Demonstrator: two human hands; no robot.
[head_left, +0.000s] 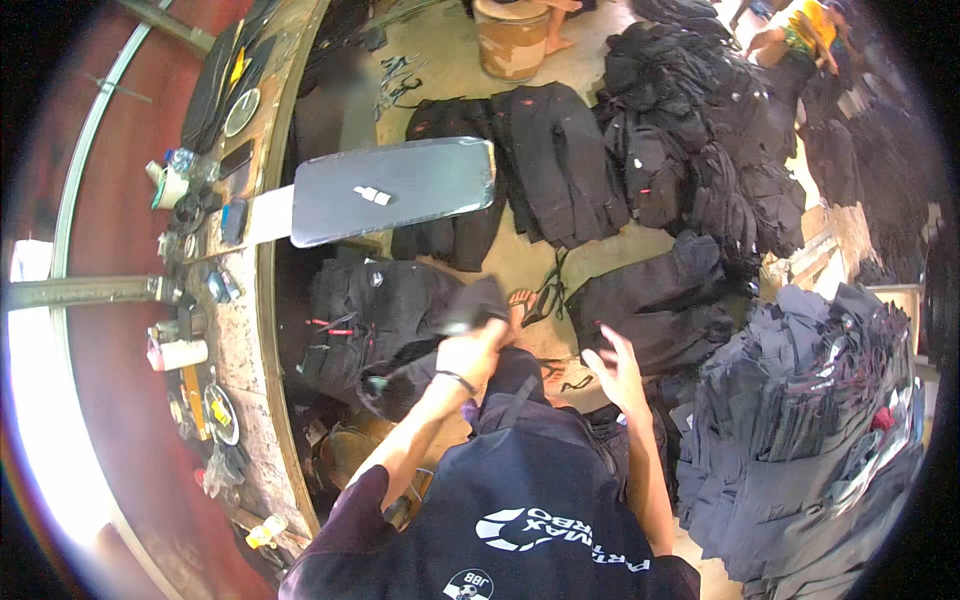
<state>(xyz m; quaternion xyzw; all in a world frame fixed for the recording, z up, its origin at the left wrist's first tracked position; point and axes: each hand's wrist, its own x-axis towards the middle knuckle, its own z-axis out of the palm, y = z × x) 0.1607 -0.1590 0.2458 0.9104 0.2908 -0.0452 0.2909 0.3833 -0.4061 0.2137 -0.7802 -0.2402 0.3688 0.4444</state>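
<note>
While the left hand (472, 358) appears closed on a dark cloth (478, 303) — blur hides just how the fingers sit — the right hand (618, 378) is apart from it, fingers spread and nothing in its grasp. The cloth is in front of the person's body, at the near right edge of a low pile of dark garments (385, 290); whether it is free of that pile or part of it, I cannot tell.

Judging by how things lie, the handling of these garments is under way, not finished. Farther off, 2 black garments, a left piece (450, 120) and a right piece (555, 160), are spread out on the floor (545, 235), the left piece partly hidden by a grey board (420, 190). To the right, a dark bundle (650, 300) lies near the right hand, and beyond it a tall layered stack (790, 430) looks like the most ordered lot. A looser heap (680, 100) at the upper right seems less settled. Which of these 2 is done and which is waiting does not show — but the cloth in hand, at least, is not yet set down.
</note>
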